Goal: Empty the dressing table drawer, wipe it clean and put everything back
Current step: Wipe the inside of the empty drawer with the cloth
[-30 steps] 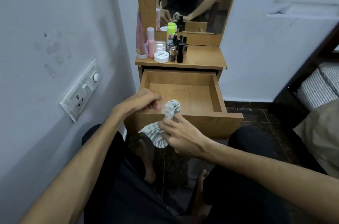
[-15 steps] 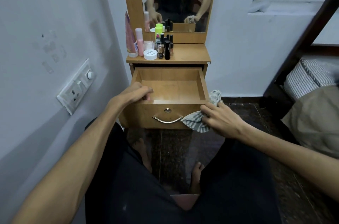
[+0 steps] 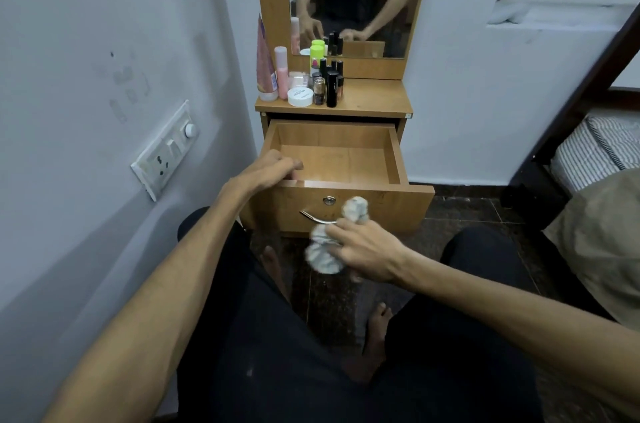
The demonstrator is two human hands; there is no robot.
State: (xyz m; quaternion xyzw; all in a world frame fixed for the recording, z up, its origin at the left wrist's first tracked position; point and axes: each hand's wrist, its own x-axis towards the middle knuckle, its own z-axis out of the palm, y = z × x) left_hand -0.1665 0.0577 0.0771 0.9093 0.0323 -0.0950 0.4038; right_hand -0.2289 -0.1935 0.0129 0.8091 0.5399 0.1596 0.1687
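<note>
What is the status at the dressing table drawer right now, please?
Left hand grips the drawer front edge. Right hand holds the cloth in front of the handle. Drawer open, empty; cosmetics on top. Nothing in the way.

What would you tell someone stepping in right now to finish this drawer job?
Left hand grips the front edge of the open drawer. Right hand holds a bunched cloth in front of the drawer face, by the handle.
Done: the drawer is emptied; bottles and jars stand on the table top.
Left: finish any wiping, then put everything back and close the drawer.
</note>
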